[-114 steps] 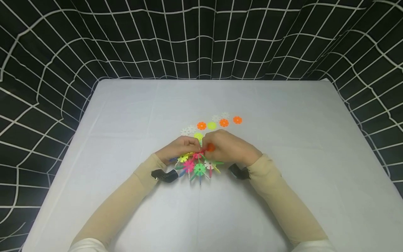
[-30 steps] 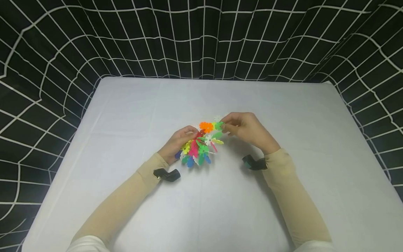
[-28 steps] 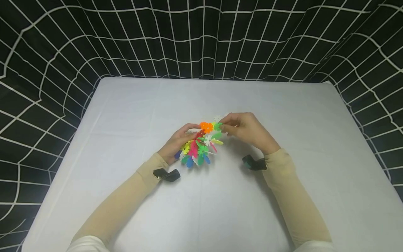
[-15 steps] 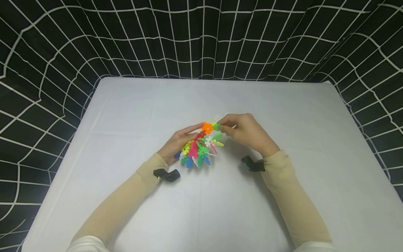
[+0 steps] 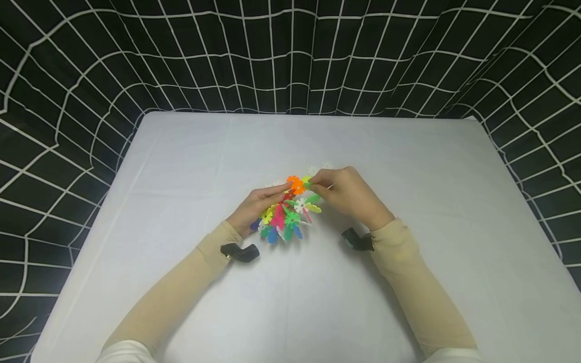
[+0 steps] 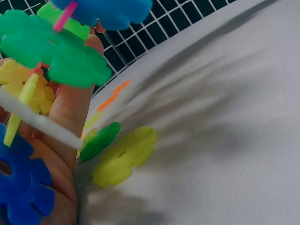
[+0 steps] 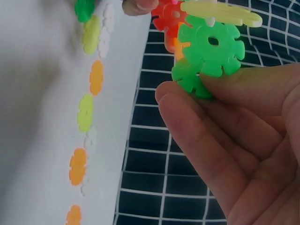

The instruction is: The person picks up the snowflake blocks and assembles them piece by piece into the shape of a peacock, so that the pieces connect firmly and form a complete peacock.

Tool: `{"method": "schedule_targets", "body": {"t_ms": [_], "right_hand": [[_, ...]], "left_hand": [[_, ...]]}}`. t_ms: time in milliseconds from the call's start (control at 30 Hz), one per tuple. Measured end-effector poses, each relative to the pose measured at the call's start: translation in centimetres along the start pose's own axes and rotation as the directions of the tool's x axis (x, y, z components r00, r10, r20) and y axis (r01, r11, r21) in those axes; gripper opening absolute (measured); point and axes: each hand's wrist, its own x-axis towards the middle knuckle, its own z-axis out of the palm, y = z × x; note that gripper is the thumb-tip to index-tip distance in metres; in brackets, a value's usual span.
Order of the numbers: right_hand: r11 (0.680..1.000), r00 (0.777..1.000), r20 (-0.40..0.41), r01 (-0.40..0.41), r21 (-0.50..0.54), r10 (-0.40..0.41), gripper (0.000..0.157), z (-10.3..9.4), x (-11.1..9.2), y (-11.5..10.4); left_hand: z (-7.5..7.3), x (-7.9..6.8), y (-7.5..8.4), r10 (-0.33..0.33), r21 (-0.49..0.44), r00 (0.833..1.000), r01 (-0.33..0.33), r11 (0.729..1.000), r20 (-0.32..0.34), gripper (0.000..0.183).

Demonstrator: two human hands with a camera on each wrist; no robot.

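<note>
A ball-like cluster of slotted snowflake discs, in pink, green, yellow, white, red and blue, sits in my left hand. That hand's fingers grip its upper left side, and one finger reaches along to an orange disc at its top. My right hand pinches a small green disc-like piece, a green snowflake disc, between thumb and fingers. It meets the cluster's top near the orange disc; whether the slots interlock I cannot tell. A larger green disc of the cluster partly covers it in the right wrist view.
Loose discs lie in a line on the white table beyond the cluster: orange, yellow and white ones among them. A black curtain with white grid lines hangs around the table.
Earlier, my right hand held an orange disc at the cluster. Over the last second it has moved left with the green disc, up to the orange one, while a left finger has stretched out.
</note>
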Motion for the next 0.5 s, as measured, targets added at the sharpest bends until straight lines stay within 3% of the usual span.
{"method": "schedule_targets", "body": {"t_ms": [267,500], "right_hand": [[1.0,1.0,-0.012,0.02,0.022,-0.019,0.018,0.4,0.1,-0.3],[0.994,0.996,-0.094,0.009,0.111,0.002,0.018,1.3,0.3,0.3]], "left_hand": [[-0.1,0.0,0.0,-0.005,0.034,1.0,0.005,0.999,-0.003,0.044],[-0.4,0.0,-0.2,-0.025,0.008,1.0,0.025,1.0,0.004,0.046]]}}
